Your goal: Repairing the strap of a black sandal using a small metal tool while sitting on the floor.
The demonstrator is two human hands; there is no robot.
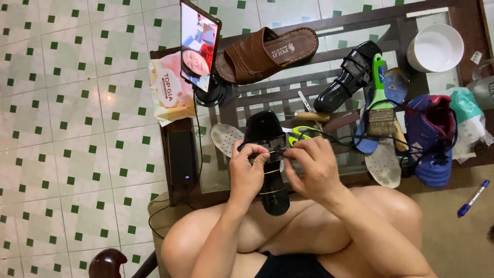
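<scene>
At the glass table's left edge, a cream and pink packet half overhanging, beside an upright phone on a stand. Over the near edge and the lap, a glossy black sandal pinched across its strap by the left hand and right hand, both closed on it. Crowding the top: brown ribbed leather sandal, green-handled brush, white bowl, blue shoe; open tiled floor to the left.

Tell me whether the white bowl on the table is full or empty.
Empty: the white bowl stands upright, and its bare white inside shows, with nothing in it.
</scene>
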